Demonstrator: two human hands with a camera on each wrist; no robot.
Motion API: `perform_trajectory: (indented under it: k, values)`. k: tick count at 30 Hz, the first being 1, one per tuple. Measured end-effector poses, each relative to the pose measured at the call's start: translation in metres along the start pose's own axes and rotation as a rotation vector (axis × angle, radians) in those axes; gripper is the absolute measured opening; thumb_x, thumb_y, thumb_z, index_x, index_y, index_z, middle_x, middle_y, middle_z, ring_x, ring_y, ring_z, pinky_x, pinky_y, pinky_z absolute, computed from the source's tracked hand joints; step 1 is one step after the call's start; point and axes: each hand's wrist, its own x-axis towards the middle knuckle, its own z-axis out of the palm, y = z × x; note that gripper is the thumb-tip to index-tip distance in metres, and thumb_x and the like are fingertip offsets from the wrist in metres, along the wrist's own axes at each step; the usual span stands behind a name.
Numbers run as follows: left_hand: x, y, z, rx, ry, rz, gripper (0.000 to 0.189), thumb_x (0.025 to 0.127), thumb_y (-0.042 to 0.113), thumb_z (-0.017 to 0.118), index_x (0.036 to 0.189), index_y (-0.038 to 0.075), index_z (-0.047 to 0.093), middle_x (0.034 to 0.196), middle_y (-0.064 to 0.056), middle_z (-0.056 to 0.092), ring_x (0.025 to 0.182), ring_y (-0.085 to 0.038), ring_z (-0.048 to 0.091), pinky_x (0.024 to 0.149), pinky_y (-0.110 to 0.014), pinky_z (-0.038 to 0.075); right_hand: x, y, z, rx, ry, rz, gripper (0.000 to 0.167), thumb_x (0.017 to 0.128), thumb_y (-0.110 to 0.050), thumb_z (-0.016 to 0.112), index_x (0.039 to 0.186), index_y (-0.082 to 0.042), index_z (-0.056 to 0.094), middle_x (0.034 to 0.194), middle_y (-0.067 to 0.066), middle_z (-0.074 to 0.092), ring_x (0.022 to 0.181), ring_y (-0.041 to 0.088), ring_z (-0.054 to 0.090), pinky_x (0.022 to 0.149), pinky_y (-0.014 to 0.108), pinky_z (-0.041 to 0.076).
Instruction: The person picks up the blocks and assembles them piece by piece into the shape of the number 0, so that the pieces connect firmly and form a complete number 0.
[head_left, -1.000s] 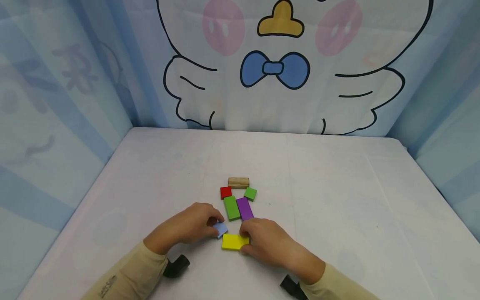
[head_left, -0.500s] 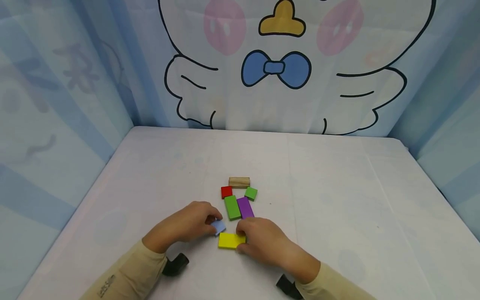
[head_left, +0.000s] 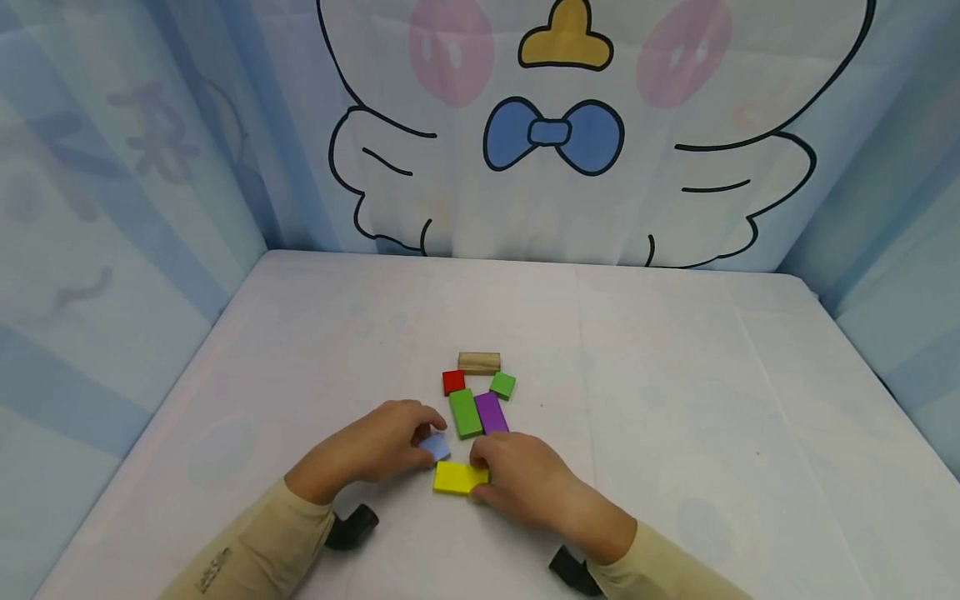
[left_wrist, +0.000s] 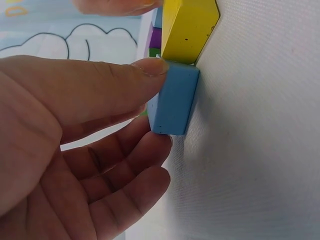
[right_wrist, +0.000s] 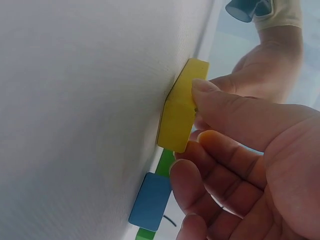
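Note:
With thumb and fingertips my left hand pinches a light blue block, which appears larger in the left wrist view as a blue block. My right hand grips the right end of a yellow block lying flat on the table; its thumb presses the yellow block in the right wrist view. The blue and yellow blocks are close together. Just beyond them lie a long green block and a purple block, side by side and slanted.
Farther back are a red block, a small green block and a plain wooden block. A second blue block shows near my right fingers, hidden in the head view. The white table meets a printed curtain.
My right hand has slid the yellow block slightly left. The left hand has shifted the light blue block a little left and away from me. The other visible blocks keep their arrangement.

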Motion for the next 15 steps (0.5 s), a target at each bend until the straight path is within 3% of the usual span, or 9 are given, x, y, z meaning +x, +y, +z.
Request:
perform_trajectory:
  k: [7,15]
  values:
    - [-0.0014,0.0010,-0.0008,-0.018,0.006,-0.015,0.026,0.085,0.010,0.081,0.108,0.009,0.068,0.089,0.003,0.057,0.083,-0.015,0.052,0.080,-0.034,0.050,-0.0005,-0.0003,-0.0001,0.007,0.009,-0.014,0.026,0.082,-0.023,0.084,0.098,-0.008,0.069,0.086,-0.003,0.064,0.075,0.011,0.055,0.075,0.030,0.051]
    - [-0.0028,0.0013,-0.0021,0.002,0.067,0.080,0.020,0.085,0.015,0.081,0.098,0.010,0.067,0.096,0.002,0.060,0.089,-0.016,0.055,0.086,-0.036,0.051,0.0006,0.0012,0.0004,-0.006,0.010,-0.012,0.026,0.083,-0.024,0.083,0.098,-0.009,0.070,0.085,-0.004,0.063,0.074,0.010,0.055,0.075,0.029,0.051]
